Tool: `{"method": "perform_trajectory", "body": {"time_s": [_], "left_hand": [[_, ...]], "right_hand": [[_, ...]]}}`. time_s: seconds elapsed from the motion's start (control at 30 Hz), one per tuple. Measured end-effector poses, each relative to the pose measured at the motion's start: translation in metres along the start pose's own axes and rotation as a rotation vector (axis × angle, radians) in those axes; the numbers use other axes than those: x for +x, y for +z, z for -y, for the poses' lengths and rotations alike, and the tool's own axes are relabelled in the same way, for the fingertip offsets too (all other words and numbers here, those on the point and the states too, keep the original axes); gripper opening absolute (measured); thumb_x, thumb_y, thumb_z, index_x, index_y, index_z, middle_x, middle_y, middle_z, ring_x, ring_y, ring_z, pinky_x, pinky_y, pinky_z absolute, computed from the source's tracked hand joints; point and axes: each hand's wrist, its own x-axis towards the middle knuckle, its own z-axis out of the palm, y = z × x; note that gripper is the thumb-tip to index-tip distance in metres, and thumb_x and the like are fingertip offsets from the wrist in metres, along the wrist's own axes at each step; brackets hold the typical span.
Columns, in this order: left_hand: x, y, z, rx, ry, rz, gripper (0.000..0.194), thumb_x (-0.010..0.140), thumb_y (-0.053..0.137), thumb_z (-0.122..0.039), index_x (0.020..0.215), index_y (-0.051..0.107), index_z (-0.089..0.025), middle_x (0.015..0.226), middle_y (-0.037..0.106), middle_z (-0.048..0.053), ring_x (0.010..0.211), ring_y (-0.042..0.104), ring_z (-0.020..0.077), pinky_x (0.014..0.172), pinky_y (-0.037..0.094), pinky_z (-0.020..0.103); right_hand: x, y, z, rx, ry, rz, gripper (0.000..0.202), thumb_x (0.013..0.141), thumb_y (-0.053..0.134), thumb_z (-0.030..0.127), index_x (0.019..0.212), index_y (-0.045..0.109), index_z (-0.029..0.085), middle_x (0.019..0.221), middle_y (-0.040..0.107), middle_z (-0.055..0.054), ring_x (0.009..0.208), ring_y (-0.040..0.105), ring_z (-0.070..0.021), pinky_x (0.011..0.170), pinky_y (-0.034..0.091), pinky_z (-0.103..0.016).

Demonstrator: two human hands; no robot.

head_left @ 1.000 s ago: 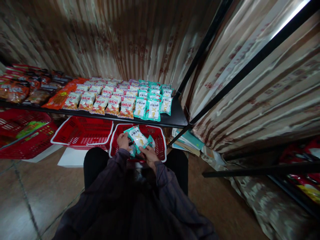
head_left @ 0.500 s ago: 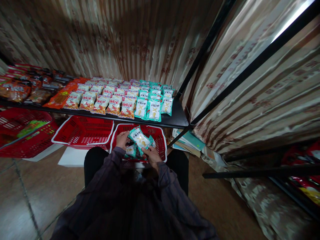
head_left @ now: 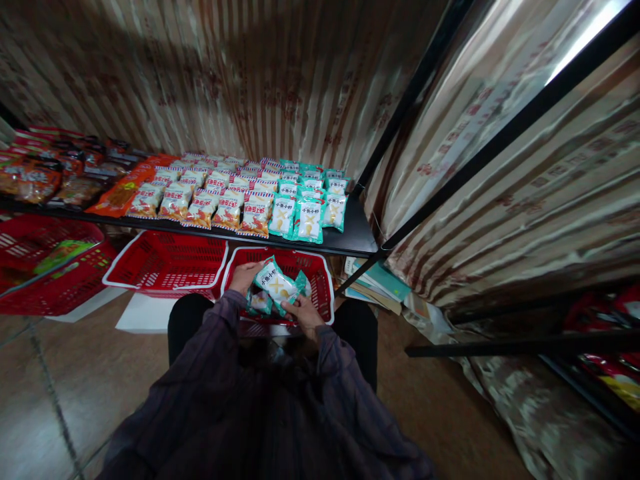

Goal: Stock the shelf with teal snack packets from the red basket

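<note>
Above the red basket [head_left: 327, 283] between my knees, I hold a white and teal snack bag [head_left: 277, 283] tilted with its printed face up. My left hand [head_left: 245, 277] grips its upper left edge. At the lower right corner, my right hand [head_left: 304, 313] is closed on the same bag, thumb on top. More teal snack bags [head_left: 259, 303] lie in the basket beneath, partly hidden by the held one. On the black shelf just beyond, matching teal bags [head_left: 309, 219] stand in rows at the right end.
White and orange snack bags [head_left: 256, 213] fill the shelf's middle, with orange packs [head_left: 37, 177] farther left. Two more red baskets [head_left: 165, 263] sit under the shelf to the left. A black metal post [head_left: 400, 233] and books [head_left: 383, 280] are at the right. Striped curtains [head_left: 225, 80] hang behind.
The held snack bag has shifted slightly left and down and turned a little. Both hands keep hold of it. The bags on the shelf look the same.
</note>
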Motion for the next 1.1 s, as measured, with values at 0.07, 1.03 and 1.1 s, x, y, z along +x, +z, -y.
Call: {"method": "perform_trajectory", "body": {"time_s": [0.07, 1.03, 1.1], "left_hand": [[0.001, 0.001, 0.004, 0.015, 0.047, -0.048, 0.05, 0.041, 0.082, -0.05, 0.07, 0.07, -0.011, 0.063, 0.067, 0.005, 0.057, 0.058, 0.0141, 0.057, 0.045, 0.026], [0.003, -0.008, -0.001, 0.22, 0.201, -0.035, 0.027, 0.055, 0.072, -0.039, 0.066, 0.069, -0.015, 0.062, 0.064, 0.001, 0.061, 0.053, 0.0132, 0.06, 0.04, 0.024], [0.002, -0.006, -0.001, 0.209, 0.196, -0.079, 0.027, 0.058, 0.07, -0.041, 0.065, 0.067, -0.015, 0.059, 0.062, 0.0, 0.058, 0.051, 0.0121, 0.056, 0.038, 0.024]], "right_hand": [[-0.002, 0.001, 0.002, -0.006, 0.012, -0.002, 0.042, 0.047, 0.085, 0.036, 0.079, 0.063, 0.021, 0.068, 0.065, 0.003, 0.056, 0.056, -0.0105, 0.049, 0.046, -0.02], [0.0, 0.0, 0.022, 0.14, -0.134, -0.239, 0.041, 0.047, 0.084, 0.042, 0.058, 0.051, 0.02, 0.053, 0.046, 0.009, 0.048, 0.043, -0.0052, 0.05, 0.042, -0.019], [0.001, 0.0, 0.021, 0.155, -0.137, -0.208, 0.039, 0.049, 0.084, 0.042, 0.06, 0.054, 0.02, 0.056, 0.05, 0.008, 0.05, 0.046, -0.0054, 0.051, 0.043, -0.018]]}}
